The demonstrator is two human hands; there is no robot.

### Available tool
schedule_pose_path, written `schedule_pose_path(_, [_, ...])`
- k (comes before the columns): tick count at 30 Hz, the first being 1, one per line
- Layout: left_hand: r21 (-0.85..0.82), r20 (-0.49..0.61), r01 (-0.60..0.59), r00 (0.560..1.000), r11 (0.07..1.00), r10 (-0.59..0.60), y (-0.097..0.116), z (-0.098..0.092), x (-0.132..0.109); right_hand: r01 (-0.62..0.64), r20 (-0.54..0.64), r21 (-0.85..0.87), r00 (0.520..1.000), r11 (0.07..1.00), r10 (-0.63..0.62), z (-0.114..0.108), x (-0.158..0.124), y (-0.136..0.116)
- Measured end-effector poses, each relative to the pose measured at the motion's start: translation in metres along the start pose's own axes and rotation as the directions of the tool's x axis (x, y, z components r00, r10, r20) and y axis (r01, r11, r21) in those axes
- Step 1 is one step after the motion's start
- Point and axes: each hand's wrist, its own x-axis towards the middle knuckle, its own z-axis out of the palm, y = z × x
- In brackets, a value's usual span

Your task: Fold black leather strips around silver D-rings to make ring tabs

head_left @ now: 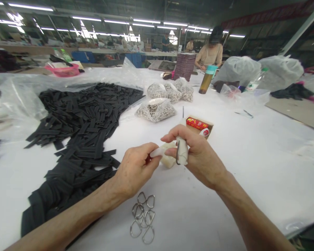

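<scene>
My left hand (pixel 137 165) is closed, pinching a small whitish, translucent piece (pixel 157 152) between thumb and fingers. Wrapped in my right hand (pixel 199 153) is a tool with a white-wrapped handle (pixel 182 151) and a dark metal rod along it. A thin metal tip (pixel 183 112) sticks up past that hand. The right thumb and forefinger reach close to the whitish piece; whether they touch it I cannot tell. Behind the hands, partly hidden, lies a cream-coloured lump (pixel 168 161) on the table. Several metal D-rings (pixel 142 218) lie loose below my hands.
Black webbing strips (pixel 86 115) are heaped on the left. Clear bags of metal rings (pixel 157 109) stand ahead. A small red-labelled box (pixel 197 122) sits beyond my right hand, with a bottle (pixel 208 80) and small snips (pixel 244 114) farther off. A person (pixel 210 52) works across the table.
</scene>
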Motion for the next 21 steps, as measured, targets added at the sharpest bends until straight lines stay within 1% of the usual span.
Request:
schedule_pose_path(4, [-0.04,-0.027,-0.024,0.999,0.999,0.023,0.003,-0.001,0.006,0.104,0.083,-0.128,0.992,0.986,-0.094,0.003,0.01,-0.002])
schedule_pose_path(7, [-0.074,-0.014,-0.032,0.999,0.997,0.031,0.003,0.002,0.01,0.164,0.078,-0.183,0.985,0.969,-0.152,0.003,0.01,0.0])
schedule_pose_path(9, [-0.08,0.012,-0.035,0.999,0.996,0.037,0.004,0.003,0.012,0.175,0.072,-0.195,0.984,0.965,-0.164,0.002,0.009,0.003])
schedule_pose_path(13, [-0.076,0.056,-0.032,0.998,0.997,0.036,0.006,0.004,0.016,0.177,0.044,-0.188,0.984,0.966,-0.171,0.001,0.004,0.01])
schedule_pose_path(16, [-0.093,0.073,-0.007,0.997,0.996,0.013,0.008,0.003,0.019,0.142,-0.006,-0.164,0.989,0.976,-0.145,0.002,0.003,0.015])
schedule_pose_path(21, [-0.12,0.049,0.028,0.999,0.992,-0.022,0.006,0.004,0.022,0.079,-0.12,0.004,0.99,0.997,-0.078,0.007,0.004,0.027])
